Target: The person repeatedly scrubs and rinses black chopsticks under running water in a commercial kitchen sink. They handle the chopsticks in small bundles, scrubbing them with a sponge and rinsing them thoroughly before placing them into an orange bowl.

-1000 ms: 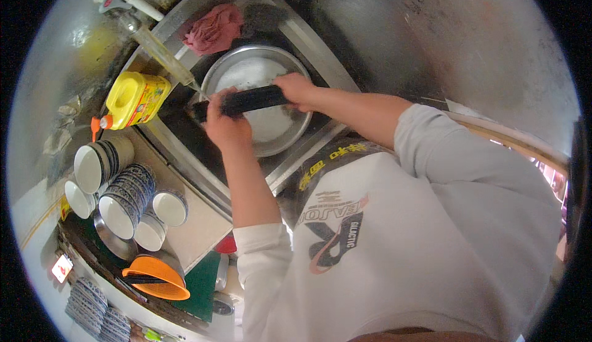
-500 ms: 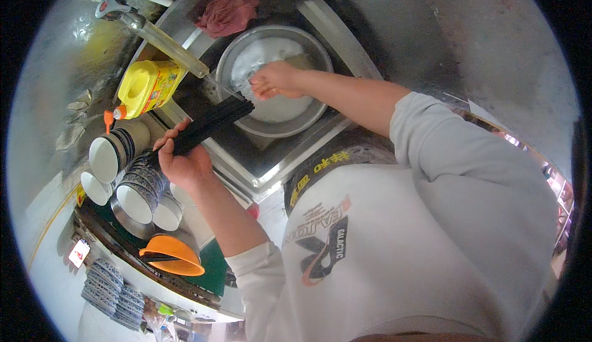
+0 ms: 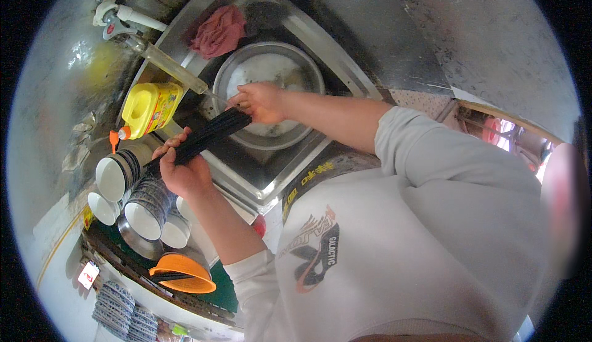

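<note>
1. Bundle of thin black sticks [image 3: 213, 134]: runs slantwise over the sink's left edge, 1 end at the left hand, the other above the basin's rim on its left, near side. Judgement: each stick light and stiff, not fragile; wet and soapy, so liable to slide lengthwise and fan out. Best hold: a full wrap round the middle, or 1 hand near each end.
2. Left hand [image 3: 186, 168]: closed round the lower end of the bundle, just outside the sink's left edge, beside the bowls.
3. Right hand [image 3: 260, 103]: fingers part-curled, at the upper end of the bundle, over the basin. Cannot tell whether it grips the tips or only lies against them.
4. Basin [image 3: 316, 74]: round, metal, whitish suds inside; sits within the sink [image 3: 330, 46].
5. Pink cloth [image 3: 219, 32]: crumpled, toward the sink's far left corner.
6. Faucet spout [image 3: 176, 67]: reaches in across the left edge; a thin stream seems to fall from it.
7. Yellow jug [image 3: 148, 109]: beside the sink's left edge.
8. Stacked bowls [image 3: 144, 212]: tipped sideways, left of the sink; orange basket [image 3: 191, 280] near them, dark sticks inside.
</note>
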Demonstrator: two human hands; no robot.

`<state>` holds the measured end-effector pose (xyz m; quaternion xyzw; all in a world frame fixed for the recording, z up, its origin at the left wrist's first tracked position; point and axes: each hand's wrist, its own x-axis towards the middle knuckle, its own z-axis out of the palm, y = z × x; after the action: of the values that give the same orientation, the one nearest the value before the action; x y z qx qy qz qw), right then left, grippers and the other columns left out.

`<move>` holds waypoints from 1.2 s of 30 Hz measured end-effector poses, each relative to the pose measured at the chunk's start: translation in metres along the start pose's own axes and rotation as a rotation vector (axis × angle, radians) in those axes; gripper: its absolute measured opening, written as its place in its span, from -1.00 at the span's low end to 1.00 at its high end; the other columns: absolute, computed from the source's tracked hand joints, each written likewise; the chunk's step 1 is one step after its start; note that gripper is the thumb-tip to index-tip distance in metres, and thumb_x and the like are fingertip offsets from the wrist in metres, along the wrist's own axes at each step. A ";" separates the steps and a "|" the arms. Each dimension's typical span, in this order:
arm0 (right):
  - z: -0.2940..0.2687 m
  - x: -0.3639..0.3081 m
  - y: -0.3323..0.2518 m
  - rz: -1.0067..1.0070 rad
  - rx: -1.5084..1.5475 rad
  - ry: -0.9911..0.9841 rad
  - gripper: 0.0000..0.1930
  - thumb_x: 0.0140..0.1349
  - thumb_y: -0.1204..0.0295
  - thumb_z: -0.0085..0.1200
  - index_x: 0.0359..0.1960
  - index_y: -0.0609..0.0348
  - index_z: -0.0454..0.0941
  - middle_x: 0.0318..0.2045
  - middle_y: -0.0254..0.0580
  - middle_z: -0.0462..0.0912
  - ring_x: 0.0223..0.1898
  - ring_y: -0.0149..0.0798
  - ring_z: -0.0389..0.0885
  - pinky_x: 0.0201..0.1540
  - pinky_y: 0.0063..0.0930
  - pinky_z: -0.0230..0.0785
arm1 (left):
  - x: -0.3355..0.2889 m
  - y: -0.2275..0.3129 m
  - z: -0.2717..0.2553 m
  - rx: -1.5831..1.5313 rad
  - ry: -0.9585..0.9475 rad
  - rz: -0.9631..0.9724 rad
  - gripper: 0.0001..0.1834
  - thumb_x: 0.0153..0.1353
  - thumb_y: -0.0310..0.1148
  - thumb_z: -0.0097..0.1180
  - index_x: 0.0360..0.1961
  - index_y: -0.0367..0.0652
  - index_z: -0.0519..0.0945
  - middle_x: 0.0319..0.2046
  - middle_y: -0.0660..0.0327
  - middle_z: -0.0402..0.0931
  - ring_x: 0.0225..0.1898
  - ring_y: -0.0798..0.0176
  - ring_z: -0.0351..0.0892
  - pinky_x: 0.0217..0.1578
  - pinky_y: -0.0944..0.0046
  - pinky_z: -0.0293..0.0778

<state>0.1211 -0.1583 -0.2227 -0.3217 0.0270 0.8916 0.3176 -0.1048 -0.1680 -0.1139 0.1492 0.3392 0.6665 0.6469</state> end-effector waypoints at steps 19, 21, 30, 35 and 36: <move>0.028 -0.019 0.016 -0.059 -1.239 0.189 -0.63 0.15 0.42 0.17 0.01 0.19 0.48 -0.31 -0.19 0.64 -0.29 -0.25 0.61 -0.20 -0.32 0.46 | -0.001 -0.114 -0.010 0.567 0.331 -0.442 -0.53 0.19 -0.16 0.22 0.01 -0.23 0.45 -0.20 0.11 0.52 -0.23 0.18 0.52 -0.20 0.05 0.42; 0.017 -0.022 0.016 -0.071 -1.019 0.106 -0.64 0.17 0.44 0.16 0.01 0.18 0.48 -0.29 -0.22 0.63 -0.28 -0.27 0.59 -0.20 -0.36 0.45 | -0.003 -0.121 -0.019 0.535 0.273 -0.550 -0.50 0.20 -0.12 0.23 0.04 -0.23 0.45 -0.18 0.11 0.53 -0.21 0.18 0.52 -0.17 0.05 0.41; -0.006 -0.021 0.006 -0.065 -0.968 0.155 -0.66 0.22 0.32 0.22 -0.03 0.24 0.56 -0.19 -0.21 0.64 -0.21 -0.29 0.57 -0.07 -0.28 0.44 | -0.016 -0.117 -0.040 0.270 0.070 -0.784 -0.65 0.35 -0.19 0.07 -0.05 -0.28 0.56 -0.17 0.10 0.61 -0.14 0.10 0.60 -0.04 0.05 0.51; 0.011 -0.051 -0.018 0.169 -0.727 0.124 -0.70 0.24 0.45 0.15 0.00 0.25 0.53 -0.15 -0.14 0.67 -0.14 -0.19 0.65 -0.04 -0.20 0.51 | -0.022 -0.117 -0.054 -0.041 0.063 -0.801 -0.65 0.32 -0.33 0.06 0.10 -0.18 0.47 0.01 0.13 0.54 0.02 0.02 0.53 0.09 -0.10 0.40; 0.005 -0.049 -0.020 0.194 -0.681 0.082 -0.70 0.24 0.47 0.14 0.00 0.26 0.53 -0.14 -0.12 0.67 -0.12 -0.17 0.66 -0.03 -0.19 0.51 | -0.023 -0.117 -0.057 -0.097 0.013 -0.804 -0.61 0.29 -0.37 0.02 0.13 -0.24 0.47 0.04 0.07 0.55 0.07 -0.01 0.52 0.16 -0.10 0.37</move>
<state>0.1594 -0.1679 -0.1869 -0.4405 -0.2289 0.8617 0.1048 -0.0493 -0.2127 -0.2253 -0.0300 0.3427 0.3765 0.8602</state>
